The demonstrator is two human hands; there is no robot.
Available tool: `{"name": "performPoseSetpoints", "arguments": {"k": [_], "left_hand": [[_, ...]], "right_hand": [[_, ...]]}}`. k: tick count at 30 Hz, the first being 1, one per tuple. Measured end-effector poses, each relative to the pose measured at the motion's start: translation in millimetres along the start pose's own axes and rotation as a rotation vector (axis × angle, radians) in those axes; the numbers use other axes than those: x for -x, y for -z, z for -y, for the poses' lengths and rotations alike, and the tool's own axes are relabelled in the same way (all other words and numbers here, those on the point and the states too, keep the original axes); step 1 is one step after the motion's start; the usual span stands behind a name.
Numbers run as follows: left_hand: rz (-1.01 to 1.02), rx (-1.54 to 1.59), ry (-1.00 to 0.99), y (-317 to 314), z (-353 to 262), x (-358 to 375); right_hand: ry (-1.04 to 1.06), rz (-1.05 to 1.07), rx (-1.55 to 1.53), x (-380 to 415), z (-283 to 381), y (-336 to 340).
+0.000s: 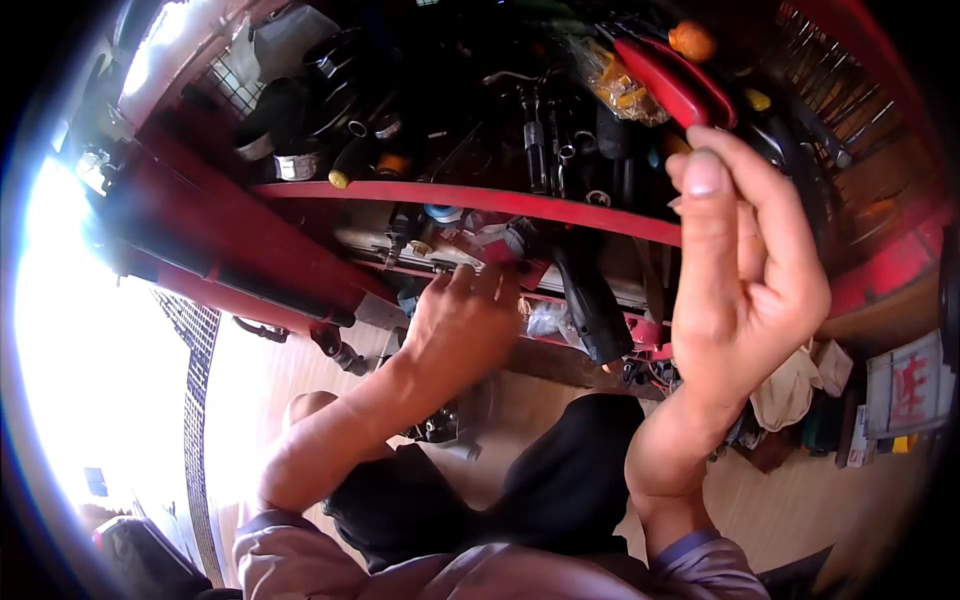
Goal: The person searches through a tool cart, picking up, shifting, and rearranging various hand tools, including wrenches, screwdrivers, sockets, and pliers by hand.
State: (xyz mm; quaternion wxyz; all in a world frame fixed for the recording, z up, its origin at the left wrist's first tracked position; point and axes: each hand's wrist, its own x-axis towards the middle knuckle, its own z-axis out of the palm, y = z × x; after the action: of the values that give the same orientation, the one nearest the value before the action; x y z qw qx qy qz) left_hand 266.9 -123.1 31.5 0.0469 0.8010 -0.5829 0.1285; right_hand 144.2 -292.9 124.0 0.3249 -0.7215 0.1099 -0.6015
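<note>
My left hand (462, 318) reaches over the lower shelf of a red tool cart, back of the hand up, slightly blurred. Its fingers are stretched forward and a little apart, close to a dark red piece (525, 272) and small metal parts (440, 265). To its right a black power-tool-like body (592, 300) leans over the shelf edge. My right hand (745, 245) is raised near the camera, thumb pressed against the curled fingers. What it pinches, if anything, I cannot tell. Behind its fingertips lies a tool with red handles (662, 85) on the upper tray.
A red rail (480, 198) edges the upper tray, which holds sockets, wrenches (535, 145), tape rolls (297, 165) and an orange ball-like object (692, 41). Below right are a cloth bag (788, 392) and a box with red lettering (908, 388). A metal part (435, 428) sits between my knees.
</note>
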Motion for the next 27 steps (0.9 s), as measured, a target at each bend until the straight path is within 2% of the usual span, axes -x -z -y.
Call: {"name": "performPoseSetpoints", "arguments": {"k": [2, 5, 8, 11, 12, 14, 17, 18, 21, 23, 25, 27], "left_hand": [[0.051, -0.053, -0.110, 9, -6, 5], [0.142, 0.108, -0.249, 22, -20, 15], [0.441, 0.185, -0.334, 6, -30, 40], [0.491, 0.178, -0.579, -22, -21, 76], [0.374, 0.067, -0.588, -37, -16, 95], [0.592, 0.203, -0.525, -36, -6, 112], [0.837, 0.327, -0.574, -43, 8, 114], [0.905, 0.352, -0.615, -49, 15, 115], [0.529, 0.305, -0.624, -88, 36, 138], [0.272, 0.278, -0.583, -85, 47, 139], [0.306, 0.306, -0.604, -78, 52, 135], [0.625, 0.366, -0.690, -81, 57, 135]], "right_hand": [[-0.003, 0.006, -0.016, -1, -6, 2], [-0.034, 0.062, -0.035, 3, -9, 3], [-0.074, 0.147, 0.006, 10, -13, 4], [-0.049, 0.210, 0.123, 4, -4, 5], [0.042, 0.226, 0.194, 0, -2, 4], [0.095, 0.281, 0.242, -15, 11, -2], [0.123, 0.442, 0.385, -37, 12, -20], [0.074, 0.550, 0.507, -46, 17, -27], [-0.089, 0.794, 0.748, -52, 25, -48], [-0.061, 0.782, 0.844, -46, 22, -60], [-0.060, 0.803, 0.925, -44, 25, -68], [-0.011, 0.798, 0.972, -44, 24, -74]]}}
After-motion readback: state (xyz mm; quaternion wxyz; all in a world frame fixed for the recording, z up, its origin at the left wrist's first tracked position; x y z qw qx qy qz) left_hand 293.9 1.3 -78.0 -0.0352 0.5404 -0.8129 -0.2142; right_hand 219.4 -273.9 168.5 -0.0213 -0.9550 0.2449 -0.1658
